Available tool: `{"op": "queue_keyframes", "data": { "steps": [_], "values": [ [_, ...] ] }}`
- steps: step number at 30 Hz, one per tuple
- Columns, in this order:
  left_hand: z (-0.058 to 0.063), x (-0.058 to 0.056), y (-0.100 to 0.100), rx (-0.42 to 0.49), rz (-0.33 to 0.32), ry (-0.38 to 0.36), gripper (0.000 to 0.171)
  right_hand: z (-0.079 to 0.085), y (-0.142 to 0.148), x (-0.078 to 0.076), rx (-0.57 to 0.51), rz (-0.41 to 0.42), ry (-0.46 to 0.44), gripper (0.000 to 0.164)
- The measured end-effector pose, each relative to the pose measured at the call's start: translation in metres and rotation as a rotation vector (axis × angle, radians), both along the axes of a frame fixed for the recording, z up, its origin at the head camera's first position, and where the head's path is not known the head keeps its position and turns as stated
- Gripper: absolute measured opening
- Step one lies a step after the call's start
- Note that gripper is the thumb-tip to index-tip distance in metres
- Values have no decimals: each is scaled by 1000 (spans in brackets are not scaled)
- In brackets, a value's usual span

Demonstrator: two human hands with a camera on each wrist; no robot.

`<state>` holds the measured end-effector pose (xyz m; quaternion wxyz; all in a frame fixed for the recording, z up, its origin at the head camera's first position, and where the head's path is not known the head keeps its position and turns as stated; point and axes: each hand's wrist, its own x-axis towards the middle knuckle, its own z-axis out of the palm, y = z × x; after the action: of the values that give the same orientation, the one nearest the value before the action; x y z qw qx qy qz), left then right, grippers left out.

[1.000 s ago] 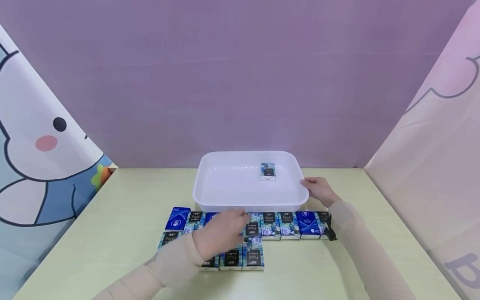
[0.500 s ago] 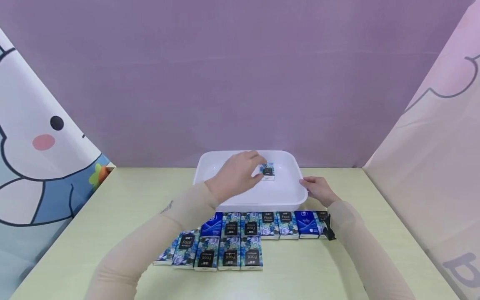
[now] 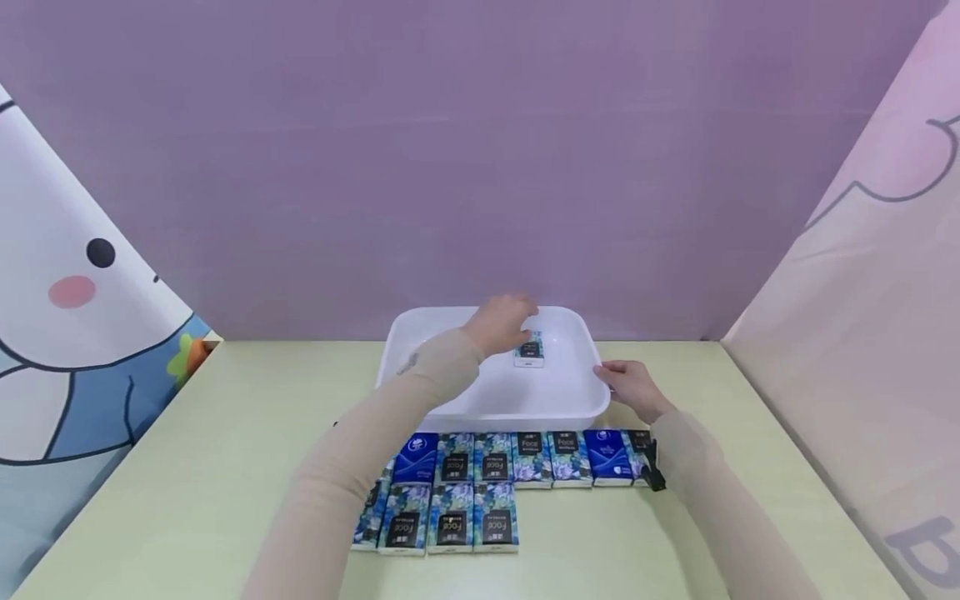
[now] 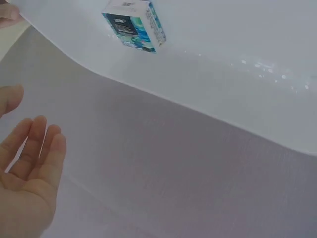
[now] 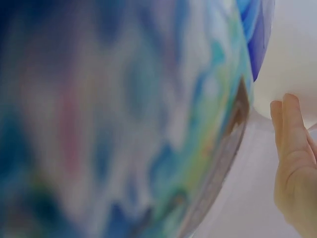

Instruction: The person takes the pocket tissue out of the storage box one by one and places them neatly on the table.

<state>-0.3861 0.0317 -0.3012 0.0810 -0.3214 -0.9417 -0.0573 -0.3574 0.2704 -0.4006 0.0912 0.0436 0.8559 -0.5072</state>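
A white plastic tray (image 3: 555,402) stands at the back of the table with one small floral tissue pack (image 3: 528,353) in it. My left hand (image 3: 501,323) hovers over the tray, just beside that pack. In the left wrist view the fingers (image 4: 49,163) are spread from the thumb with nothing between them, and the tissue pack (image 4: 130,27) lies apart from them. My right hand (image 3: 636,388) holds the tray's right rim, thumb at the edge and fingers outside. Floral tissue packs (image 3: 495,517) and blue tissue packs (image 3: 607,456) lie in two rows before the tray.
A purple backdrop (image 3: 480,167) rises right behind the tray. Printed side panels (image 3: 862,350) flank the pale table (image 3: 585,550). My left sleeve (image 3: 360,450) hides the left end of the rows. A very near floral pack (image 5: 124,124) fills much of the right wrist view.
My left hand has moved from above the rows of packs up and forward to the tray, then slightly right. The right hand keeps its hold on the rim.
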Motion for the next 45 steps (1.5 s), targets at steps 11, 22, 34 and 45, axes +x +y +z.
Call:
{"op": "queue_keyframes", "data": {
  "steps": [11, 22, 34, 45],
  "values": [
    [-44, -42, 16, -46, 115, -268, 50, 0, -6, 11, 0, -3, 11, 50],
    [-94, -71, 32, 50, 250, -441, 65, -5, -4, 23, 12, 14, 51, 51],
    [-94, -61, 22, 82, 283, -497, 66, -2, -11, 26, 14, 9, 36, 50],
    [-109, -58, 20, 111, 294, -500, 75, -3, -9, 24, 15, 19, 45, 51]
  ]
}}
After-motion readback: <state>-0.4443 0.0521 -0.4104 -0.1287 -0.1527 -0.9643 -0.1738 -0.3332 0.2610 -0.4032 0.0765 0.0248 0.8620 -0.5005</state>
